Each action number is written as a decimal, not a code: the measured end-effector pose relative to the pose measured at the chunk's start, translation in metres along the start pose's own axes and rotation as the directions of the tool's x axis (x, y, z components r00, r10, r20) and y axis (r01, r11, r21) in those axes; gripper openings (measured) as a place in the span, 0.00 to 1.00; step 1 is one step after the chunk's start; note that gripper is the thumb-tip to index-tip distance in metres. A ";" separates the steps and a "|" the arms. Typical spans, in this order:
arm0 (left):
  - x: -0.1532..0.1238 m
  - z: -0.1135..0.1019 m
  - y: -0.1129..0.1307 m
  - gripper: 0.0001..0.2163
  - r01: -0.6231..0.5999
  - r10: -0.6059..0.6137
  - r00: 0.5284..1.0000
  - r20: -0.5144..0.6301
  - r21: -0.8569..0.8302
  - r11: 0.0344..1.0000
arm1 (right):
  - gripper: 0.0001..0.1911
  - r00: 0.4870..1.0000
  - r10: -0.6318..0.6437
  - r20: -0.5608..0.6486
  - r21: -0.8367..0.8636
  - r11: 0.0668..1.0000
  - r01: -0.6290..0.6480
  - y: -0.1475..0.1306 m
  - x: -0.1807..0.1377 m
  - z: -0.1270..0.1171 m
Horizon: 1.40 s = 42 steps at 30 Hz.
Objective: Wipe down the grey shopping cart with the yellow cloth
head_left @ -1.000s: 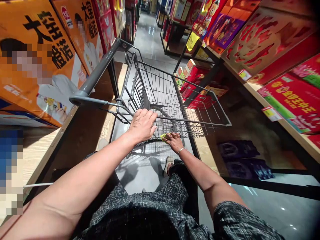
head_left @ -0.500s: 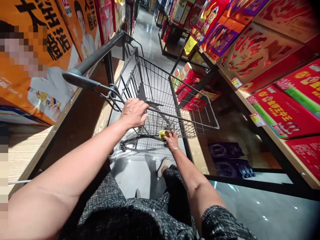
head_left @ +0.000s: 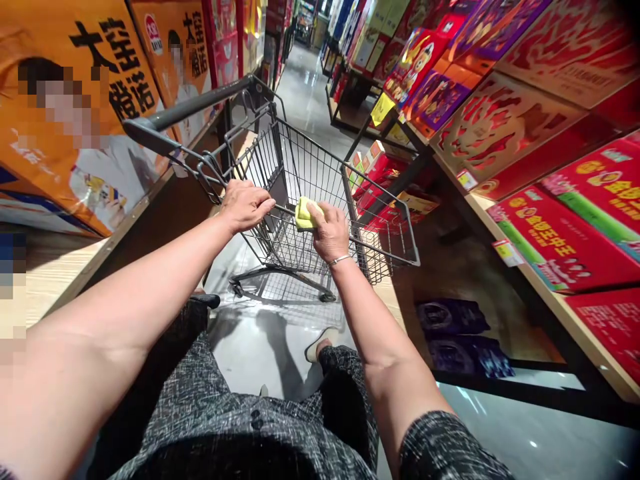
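Shopping cart (head_left: pixel 277 187): sitting at an angle in the aisle, handle end leftward
Orange boxes (head_left: pixel 85 127): shelved left of the cart
Left hand (head_left: pixel 245 205): curled over the cart's near top rail, closer to the handle
Right hand (head_left: pixel 333 233): gripping a yellow cloth (head_left: pixel 304 215) farther along that rail
Cloth spot: at the right hand's fingers and thumb, up against the cart's rail

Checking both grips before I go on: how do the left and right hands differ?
The left hand is closed over the cart's near rim; the right hand holds a yellow cloth.
The left hand is nearer the handle than the right hand.
The right hand has a bracelet at its wrist; the left hand shows none.
Both are ungloved.
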State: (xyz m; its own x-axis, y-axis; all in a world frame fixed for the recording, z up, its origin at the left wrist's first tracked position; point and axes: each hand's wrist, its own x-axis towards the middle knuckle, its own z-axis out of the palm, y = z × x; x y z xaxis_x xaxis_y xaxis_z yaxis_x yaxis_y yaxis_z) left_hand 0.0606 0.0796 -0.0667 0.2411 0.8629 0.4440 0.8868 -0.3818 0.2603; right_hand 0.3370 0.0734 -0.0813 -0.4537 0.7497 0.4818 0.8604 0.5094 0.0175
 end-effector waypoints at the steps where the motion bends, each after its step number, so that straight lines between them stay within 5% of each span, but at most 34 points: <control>1: 0.000 -0.001 0.001 0.18 -0.003 0.003 1.000 0.011 0.012 1.000 | 0.33 1.000 -0.013 0.021 0.003 1.000 0.013 -0.001 0.002 0.001; 4: -0.001 -0.005 0.000 0.19 -0.001 -0.001 0.999 0.038 0.059 0.998 | 0.30 1.000 0.001 0.009 0.000 1.000 -0.001 0.018 -0.018 0.002; 9: 0.000 -0.009 -0.001 0.19 0.040 -0.048 0.996 0.077 0.103 0.994 | 0.31 0.984 0.175 -0.027 -0.058 0.983 -0.176 0.102 -0.093 -0.017; 13: 0.000 -0.007 0.026 0.18 0.043 -0.056 0.994 0.098 0.124 0.991 | 0.35 0.936 0.347 -0.060 -0.084 0.932 -0.351 0.138 -0.128 -0.025; 16: 0.000 0.003 0.060 0.26 -0.081 0.058 0.973 0.225 0.097 0.992 | 0.36 0.912 0.399 -0.094 -0.067 0.911 -0.406 0.116 -0.118 -0.015; 19: 0.002 0.019 0.085 0.30 -0.168 0.141 0.936 0.322 0.058 0.984 | 0.37 0.923 0.362 -0.132 0.011 0.932 -0.363 0.065 -0.085 0.003; 23: 0.007 0.032 0.085 0.22 -0.159 0.134 0.952 0.276 0.072 0.985 | 0.36 0.966 0.215 -0.141 0.111 0.974 -0.200 0.007 -0.039 0.019; 26: 0.013 0.034 0.073 0.15 -0.175 0.151 0.940 0.307 0.051 0.983 | 0.31 0.983 0.085 -0.161 0.089 0.993 -0.072 -0.005 -0.033 0.030; 29: 0.017 0.032 0.067 0.22 -0.176 0.176 0.932 0.316 -0.029 0.984 | 0.26 0.994 -0.027 -0.109 0.020 0.999 0.029 0.005 -0.061 0.058; 32: 0.016 0.030 0.069 0.25 -0.157 0.173 0.941 0.291 -0.078 0.985 | 0.23 0.990 -0.121 0.068 -0.018 0.992 0.123 0.021 -0.112 0.100; 36: 0.010 0.030 0.074 0.24 -0.136 0.153 0.954 0.256 -0.082 0.987 | 0.18 0.963 -0.126 0.240 -0.039 0.989 0.140 0.033 -0.174 0.148; 39: 0.004 0.031 0.075 0.25 -0.156 0.174 0.961 0.216 -0.096 0.983 | 0.15 0.963 -0.130 0.238 -0.024 0.990 0.140 0.038 -0.195 0.157; 42: 0.001 0.031 0.074 0.25 -0.162 0.182 0.965 0.189 -0.116 0.980 | 0.19 0.970 -0.173 0.172 -0.023 0.984 0.179 0.049 -0.193 0.139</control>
State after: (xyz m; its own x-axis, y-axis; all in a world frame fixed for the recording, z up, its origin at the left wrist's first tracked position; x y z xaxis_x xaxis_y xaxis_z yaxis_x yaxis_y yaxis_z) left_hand 0.1387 0.0627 -0.0740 0.4684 0.8259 0.3139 0.7844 -0.5522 0.2825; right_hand 0.4345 0.0124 -0.2954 -0.6286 0.7118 0.3136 0.7702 0.6257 0.1236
